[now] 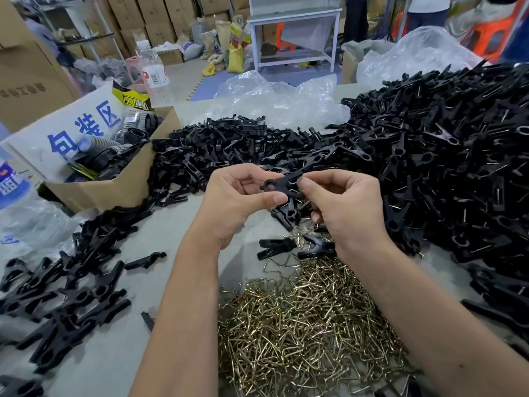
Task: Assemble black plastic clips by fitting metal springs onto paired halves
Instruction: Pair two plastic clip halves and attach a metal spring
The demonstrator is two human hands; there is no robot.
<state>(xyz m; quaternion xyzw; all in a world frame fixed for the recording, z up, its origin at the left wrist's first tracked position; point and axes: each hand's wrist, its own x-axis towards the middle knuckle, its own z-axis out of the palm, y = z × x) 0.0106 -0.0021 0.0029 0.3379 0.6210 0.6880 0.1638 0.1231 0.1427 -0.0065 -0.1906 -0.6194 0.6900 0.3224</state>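
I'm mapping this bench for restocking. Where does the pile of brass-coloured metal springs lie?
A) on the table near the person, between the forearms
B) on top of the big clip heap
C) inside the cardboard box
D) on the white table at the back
A: the springs spread over the table between the two forearms, below the hands.

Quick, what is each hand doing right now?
Left hand: pinching the black clip.
Right hand: pinching the same black clip's other end.

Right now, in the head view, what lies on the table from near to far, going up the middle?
Metal springs → hands holding a clip → black clip halves → clear plastic bags.
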